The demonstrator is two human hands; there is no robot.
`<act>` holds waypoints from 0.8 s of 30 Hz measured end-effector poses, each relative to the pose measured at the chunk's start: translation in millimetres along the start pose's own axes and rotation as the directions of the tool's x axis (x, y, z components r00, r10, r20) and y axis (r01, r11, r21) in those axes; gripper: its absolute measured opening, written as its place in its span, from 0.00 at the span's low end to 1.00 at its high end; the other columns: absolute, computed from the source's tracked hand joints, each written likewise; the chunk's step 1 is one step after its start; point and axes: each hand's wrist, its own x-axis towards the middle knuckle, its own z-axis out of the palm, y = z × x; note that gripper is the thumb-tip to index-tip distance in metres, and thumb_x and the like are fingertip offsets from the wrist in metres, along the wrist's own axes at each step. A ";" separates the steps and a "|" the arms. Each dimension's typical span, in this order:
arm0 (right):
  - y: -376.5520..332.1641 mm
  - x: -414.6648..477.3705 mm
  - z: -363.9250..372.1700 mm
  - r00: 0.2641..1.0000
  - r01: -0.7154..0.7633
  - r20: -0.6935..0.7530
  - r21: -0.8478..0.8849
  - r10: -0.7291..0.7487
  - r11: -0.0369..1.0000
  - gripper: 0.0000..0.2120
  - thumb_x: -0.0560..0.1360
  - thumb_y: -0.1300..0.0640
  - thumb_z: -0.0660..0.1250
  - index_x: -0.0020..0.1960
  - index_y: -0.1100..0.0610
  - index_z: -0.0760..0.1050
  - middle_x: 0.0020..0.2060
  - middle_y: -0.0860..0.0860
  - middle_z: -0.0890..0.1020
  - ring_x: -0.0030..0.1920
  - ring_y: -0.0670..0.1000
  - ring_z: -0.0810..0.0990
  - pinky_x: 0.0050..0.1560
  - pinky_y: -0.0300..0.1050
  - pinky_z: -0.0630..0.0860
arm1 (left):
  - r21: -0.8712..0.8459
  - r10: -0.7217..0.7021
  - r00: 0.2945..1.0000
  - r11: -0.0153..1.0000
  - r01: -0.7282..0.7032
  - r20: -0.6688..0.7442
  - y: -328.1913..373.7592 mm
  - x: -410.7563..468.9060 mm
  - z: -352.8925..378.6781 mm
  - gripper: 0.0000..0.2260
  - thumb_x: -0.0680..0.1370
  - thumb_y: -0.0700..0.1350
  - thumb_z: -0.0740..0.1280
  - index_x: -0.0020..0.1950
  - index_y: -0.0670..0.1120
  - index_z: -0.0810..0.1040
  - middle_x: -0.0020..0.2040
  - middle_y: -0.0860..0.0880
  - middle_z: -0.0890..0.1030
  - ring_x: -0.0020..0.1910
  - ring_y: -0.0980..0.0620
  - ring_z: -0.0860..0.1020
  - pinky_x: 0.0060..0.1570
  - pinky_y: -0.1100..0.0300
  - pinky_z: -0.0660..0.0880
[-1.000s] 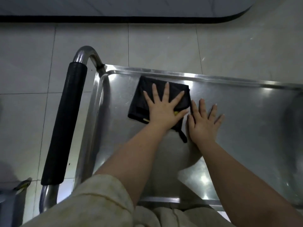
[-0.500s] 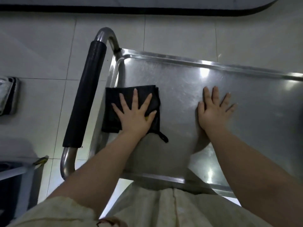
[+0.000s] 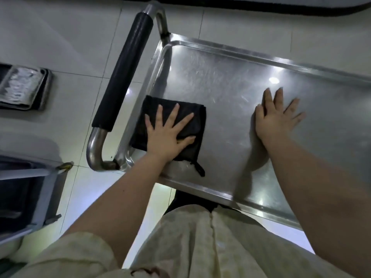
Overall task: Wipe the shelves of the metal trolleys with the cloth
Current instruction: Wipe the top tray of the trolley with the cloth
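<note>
A folded black cloth (image 3: 192,115) lies at the left end of the metal trolley's top shelf (image 3: 216,77), overlapping the left rim. My left hand (image 3: 166,133) presses flat on the cloth with fingers spread. A small loop of the cloth sticks out toward the near rim. My right hand (image 3: 275,115) rests flat on the bare steel to the right of the cloth, fingers straight, touching nothing else.
The trolley's push handle with a black foam grip (image 3: 122,71) curves along the left end. A stack of metal trays (image 3: 22,87) lies on the tiled floor at far left. Another metal frame (image 3: 30,189) stands at lower left. My light apron hangs below.
My left hand has slid the cloth from the far middle of the shelf leftward and nearer, to the left rim. My right hand has stayed flat on the shelf.
</note>
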 end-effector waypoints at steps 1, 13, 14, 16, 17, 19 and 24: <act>-0.1 -0.2 0.1 1.000 -0.001 -0.002 -0.003 0.001 1.000 0.27 0.81 0.40 0.42 0.79 0.39 0.44 0.80 0.45 0.44 0.78 0.65 0.39 0.71 0.73 0.38 | 0.005 -0.034 0.999 0.999 0.034 0.004 -17.3 -3.6 -0.9 0.31 0.74 0.74 0.47 0.77 0.70 0.48 0.81 0.56 0.46 0.79 0.39 0.41 0.71 0.31 0.38; -2.1 -11.7 3.9 0.999 0.008 0.034 -0.024 -0.008 1.000 0.27 0.81 0.40 0.38 0.79 0.41 0.38 0.80 0.46 0.40 0.77 0.65 0.36 0.71 0.74 0.38 | 0.000 0.071 0.996 0.997 -0.071 0.062 67.2 -99.5 38.3 0.32 0.75 0.74 0.43 0.78 0.68 0.44 0.81 0.47 0.44 0.76 0.29 0.40 0.66 0.23 0.40; -1.4 -11.8 3.9 0.999 0.013 0.044 -0.029 -0.012 0.999 0.27 0.82 0.40 0.38 0.79 0.41 0.37 0.80 0.46 0.40 0.77 0.65 0.36 0.71 0.74 0.37 | 0.002 0.084 0.994 0.996 -0.085 0.066 85.5 -86.8 36.0 0.32 0.74 0.74 0.43 0.77 0.69 0.39 0.81 0.48 0.40 0.76 0.30 0.36 0.65 0.23 0.37; 3.0 -10.8 3.5 0.998 0.036 0.059 -0.019 -0.035 0.999 0.27 0.82 0.40 0.39 0.79 0.41 0.38 0.79 0.46 0.39 0.77 0.63 0.35 0.71 0.73 0.36 | 0.004 0.094 0.992 0.996 -0.094 0.089 114.5 -56.4 29.2 0.32 0.74 0.74 0.42 0.75 0.70 0.34 0.80 0.50 0.34 0.74 0.31 0.31 0.64 0.24 0.34; 6.8 -10.6 2.5 0.996 0.059 0.060 0.001 -0.059 0.998 0.27 0.83 0.41 0.41 0.79 0.41 0.39 0.79 0.46 0.39 0.78 0.61 0.35 0.71 0.71 0.34 | 0.001 0.094 0.992 0.996 -0.095 0.080 124.3 -40.6 25.5 0.32 0.74 0.74 0.43 0.75 0.70 0.35 0.80 0.50 0.34 0.75 0.32 0.32 0.64 0.24 0.34; 17.8 -10.4 -0.4 0.990 0.115 0.071 0.061 -0.120 0.991 0.26 0.84 0.43 0.44 0.80 0.41 0.42 0.80 0.46 0.41 0.78 0.58 0.37 0.71 0.67 0.33 | 0.000 0.095 0.994 0.995 -0.095 0.047 136.5 -8.8 16.8 0.32 0.74 0.73 0.44 0.76 0.69 0.39 0.81 0.51 0.38 0.76 0.32 0.34 0.65 0.24 0.35; 59.2 -24.9 -2.0 0.945 0.305 0.100 0.061 -0.310 0.950 0.27 0.83 0.46 0.51 0.80 0.46 0.48 0.80 0.49 0.47 0.79 0.57 0.44 0.76 0.57 0.43 | -0.059 0.023 0.998 0.998 -0.020 0.062 142.7 81.9 -10.8 0.31 0.75 0.74 0.45 0.77 0.69 0.42 0.81 0.53 0.39 0.76 0.34 0.35 0.67 0.26 0.34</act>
